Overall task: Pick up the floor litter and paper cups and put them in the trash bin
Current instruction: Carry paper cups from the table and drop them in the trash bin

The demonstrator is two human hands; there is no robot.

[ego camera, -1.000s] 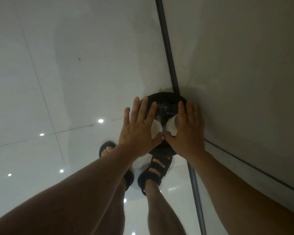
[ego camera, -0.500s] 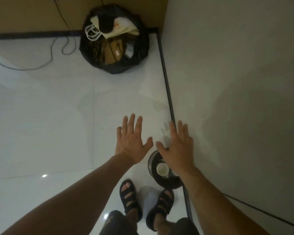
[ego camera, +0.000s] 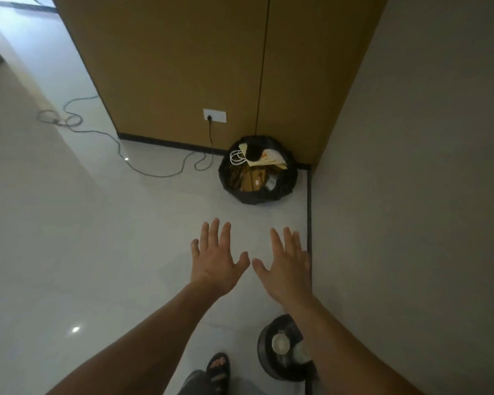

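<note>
Both hands are held out flat, palms down, in the lower middle of the frame, above the pale tiled floor (ego camera: 103,252). The left hand (ego camera: 216,260) is spread wide with its fingers (ego camera: 214,235) straight and apart, and nothing is held in it. The right hand (ego camera: 287,269) is likewise opened out, its fingers straight and empty, just beside the dark skirting strip (ego camera: 309,218) at the foot of the grey wall (ego camera: 411,195). The two thumbs are near each other but apart. A small black trash bin (ego camera: 265,363) is seen at the lower right of the frame, partly covered by the right forearm; a white paper cup (ego camera: 280,344) lies inside it, and a second pale shape beside it cannot be told clearly. A larger black bag (ego camera: 257,198), filled with paper bags and cardboard, is set in the corner at the upper middle. A cable (ego camera: 154,174) is trailed across the floor from a wall socket (ego camera: 214,115) in the brown panelling (ego camera: 183,67). One sandalled foot (ego camera: 218,369) is seen at the bottom edge.
</note>
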